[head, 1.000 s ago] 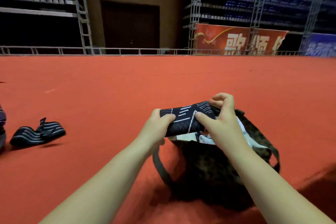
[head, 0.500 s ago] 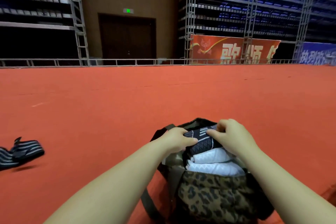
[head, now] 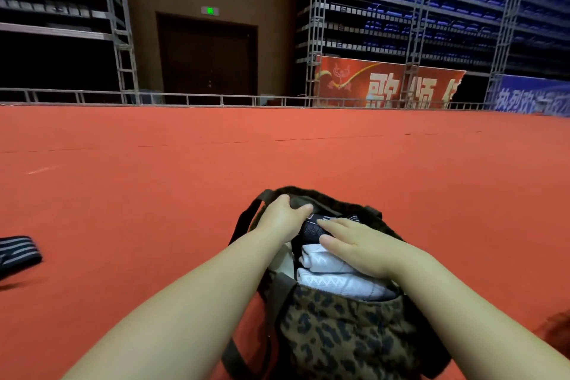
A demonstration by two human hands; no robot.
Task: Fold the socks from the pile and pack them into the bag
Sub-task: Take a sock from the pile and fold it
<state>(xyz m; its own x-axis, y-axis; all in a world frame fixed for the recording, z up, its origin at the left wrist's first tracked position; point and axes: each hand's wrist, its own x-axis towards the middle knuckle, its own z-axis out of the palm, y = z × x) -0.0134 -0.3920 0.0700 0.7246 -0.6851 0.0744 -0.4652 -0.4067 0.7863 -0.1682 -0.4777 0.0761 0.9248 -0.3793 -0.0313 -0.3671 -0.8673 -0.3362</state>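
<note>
A person's two hands work at the mouth of a leopard-print bag (head: 345,330) standing on a red carpet (head: 154,194). A folded dark sock (head: 311,228) with pale markings sits in the bag's far end, between the hands. The left hand (head: 282,219) curls over the sock's left end at the bag's dark rim, thumb pointing right; how firmly it grasps cannot be told. The right hand (head: 357,245) lies flat, fingers straight, pressing on the dark sock and on the white socks (head: 336,278) packed just nearer the person. Two white folded bundles show a knitted zigzag texture and fill the bag's middle. The bag is soft fabric, with dark webbing straps (head: 243,225) hanging down its left side. Striped dark socks (head: 17,251) lie well apart at the carpet's left edge, blurred. Beyond the carpet's far edge run a low metal rail (head: 216,99), steel scaffolding towers, a red banner (head: 385,83) with white characters, tiers of blue seats and a dark door under a green exit sign.
</note>
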